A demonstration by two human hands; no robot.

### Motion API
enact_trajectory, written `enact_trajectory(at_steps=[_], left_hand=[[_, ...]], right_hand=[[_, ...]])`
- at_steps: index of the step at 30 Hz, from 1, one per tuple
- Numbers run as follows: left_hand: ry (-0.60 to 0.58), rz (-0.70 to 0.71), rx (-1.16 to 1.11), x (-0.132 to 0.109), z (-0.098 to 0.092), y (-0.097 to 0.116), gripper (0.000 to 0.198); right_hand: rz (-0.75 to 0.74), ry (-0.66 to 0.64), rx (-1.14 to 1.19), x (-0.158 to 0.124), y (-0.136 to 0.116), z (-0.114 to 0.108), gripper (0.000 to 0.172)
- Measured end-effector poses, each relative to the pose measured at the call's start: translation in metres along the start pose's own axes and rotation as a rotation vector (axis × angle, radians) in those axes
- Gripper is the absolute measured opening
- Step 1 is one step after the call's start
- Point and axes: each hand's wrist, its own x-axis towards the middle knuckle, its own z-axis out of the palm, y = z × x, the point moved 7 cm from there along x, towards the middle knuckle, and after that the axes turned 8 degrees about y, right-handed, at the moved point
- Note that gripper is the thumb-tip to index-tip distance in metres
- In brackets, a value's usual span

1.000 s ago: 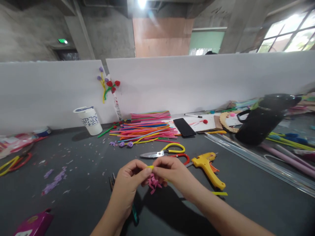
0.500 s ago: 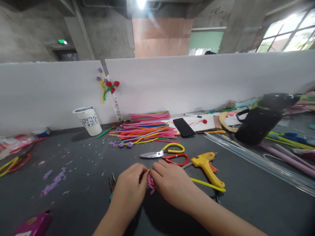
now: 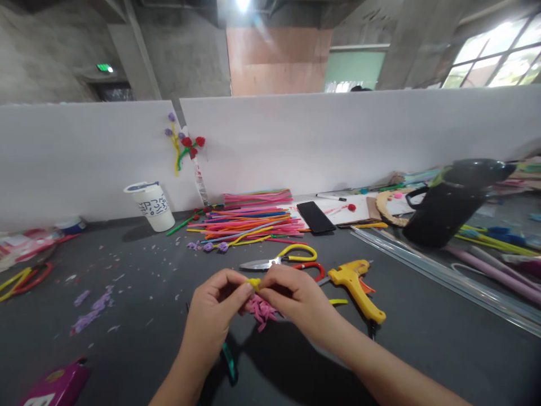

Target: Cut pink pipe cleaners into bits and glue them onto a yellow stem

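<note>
Between both hands is a yellow pipe cleaner [image 3: 254, 283], its near end bunched into a small coil at the fingertips. My left hand [image 3: 213, 310] pinches this coil between thumb and fingers. On its other side my right hand [image 3: 302, 296] is closed on the same pipe cleaner, whose tail shows past the right wrist. Below the fingertips lies a small heap of cut pink pipe cleaner bits [image 3: 262, 312]. Scissors [image 3: 260, 264] with one yellow and one red handle lie just beyond the hands. A teal-handled tool [image 3: 229, 363], partly hidden, is under my left forearm.
A yellow glue gun [image 3: 357, 290] lies right of my hands. Behind are a bundle of coloured pipe cleaners [image 3: 253, 225], a black phone [image 3: 315, 217] and a white cup [image 3: 151, 207]. A black jug [image 3: 450, 206] stands right; a magenta object [image 3: 57, 386] sits front left.
Both hands have lifted slightly and the fingers have shifted, exposing the yellow coil and more pink bits. The yellow tail at the right has drawn in toward the hands.
</note>
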Motion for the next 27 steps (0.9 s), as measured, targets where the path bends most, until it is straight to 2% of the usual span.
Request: enact_trajectory(at_steps=[3, 5, 7, 9, 11, 13, 15, 17, 20, 24, 27], left_hand=[[0.091, 0.127, 0.244, 0.002, -0.006, 0.004, 0.010], [0.100, 0.236, 0.422, 0.001, -0.006, 0.008, 0.010], [0.034, 0.348, 0.571, -0.001, 0.001, 0.012, 0.012], [-0.092, 0.412, 0.638, -0.003, 0.009, 0.013, 0.014], [-0.209, 0.369, 0.598, -0.003, 0.014, 0.011, 0.014], [-0.292, 0.209, 0.448, -0.002, 0.015, 0.006, 0.011], [-0.321, 0.014, 0.228, -0.002, 0.014, -0.002, 0.007], [-0.287, -0.110, 0.036, -0.001, 0.013, -0.007, 0.008], [-0.148, -0.090, -0.025, 0.002, 0.007, -0.009, 0.009], [0.056, 0.099, 0.194, 0.002, -0.003, 0.000, 0.009], [0.124, 0.191, 0.379, 0.000, -0.005, 0.004, 0.010]], right_hand=[[-0.170, 0.018, -0.231, -0.009, -0.011, 0.008, 0.012], [-0.286, 0.012, -0.402, -0.015, -0.016, 0.011, 0.013], [-0.377, -0.006, -0.534, -0.018, -0.019, 0.012, 0.015], [-0.402, -0.018, -0.565, -0.016, -0.018, 0.009, 0.015], [-0.344, -0.026, -0.468, -0.009, -0.015, 0.002, 0.015], [-0.210, -0.021, -0.284, -0.001, -0.007, -0.005, 0.013], [-0.060, -0.022, -0.099, 0.004, 0.001, -0.008, 0.015], [0.039, -0.022, 0.013, 0.005, 0.007, -0.005, 0.015], [0.033, 0.004, -0.042, 0.000, 0.007, 0.001, 0.015], [-0.126, 0.021, -0.324, -0.008, -0.002, 0.009, 0.015], [-0.248, 0.008, -0.460, -0.014, -0.008, 0.015, 0.015]])
